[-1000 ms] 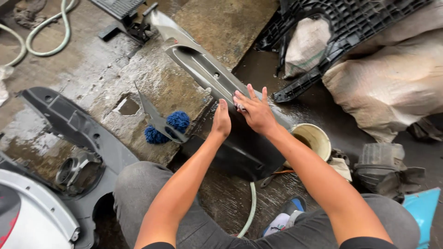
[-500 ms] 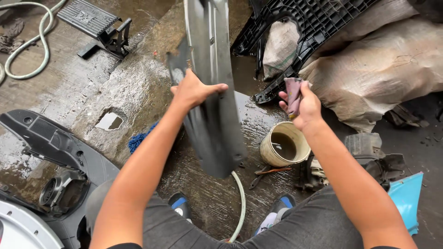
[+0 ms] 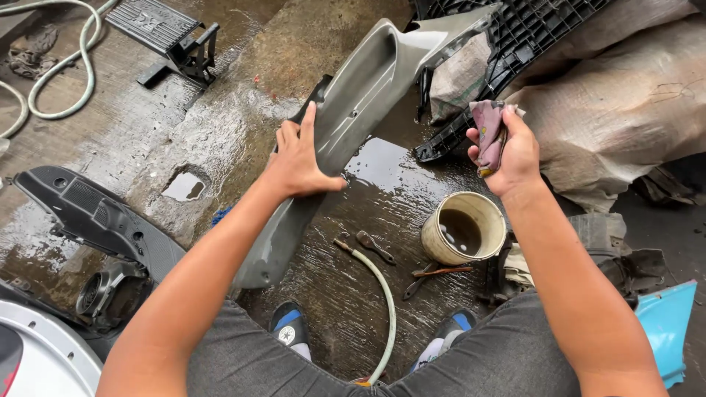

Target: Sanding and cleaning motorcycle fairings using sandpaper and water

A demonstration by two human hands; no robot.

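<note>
Panel: I see a long grey plastic panel [image 3: 346, 125], wet, held up off the ground, tilted from lower left to upper right. Lower end near my left knee, upper end against the black grille.
Left hand: my left hand [image 3: 300, 158] is clamped on the panel's middle, thumb across the front face, fingers [image 3: 283, 140] curled round the left edge. Firm grasp.
Right hand: my right hand [image 3: 515, 151] is raised apart from the panel, fist closed around a pinkish rag [image 3: 487, 132]. The rag sticks out above the thumb.
Bucket: small cream bucket [image 3: 465, 228] on the ground just under the right hand, dirty water inside.
Hose: pale hose [image 3: 379, 294] runs on the wet ground between my shoes, curving up toward the panel's lower end.
Tools: a small wrench [image 3: 375, 246] lies near the hose; a rusty tool [image 3: 434, 273], kind unclear, sits just beside the bucket.
Ground: wet concrete ground [image 3: 220, 110], puddle below the panel.
Grille: black plastic grille [image 3: 529, 37] top right, leaning on light sacks [image 3: 625, 110].
Left side: dark body cover [image 3: 88, 213] lying flat at left; white curved part [image 3: 37, 353] in the bottom-left corner.
Far left top: black footrest [image 3: 165, 33] and a coiled light hose [image 3: 66, 66], well apart from my hands.
Bottom right: blue panel piece [image 3: 665, 323] beside my right leg.
</note>
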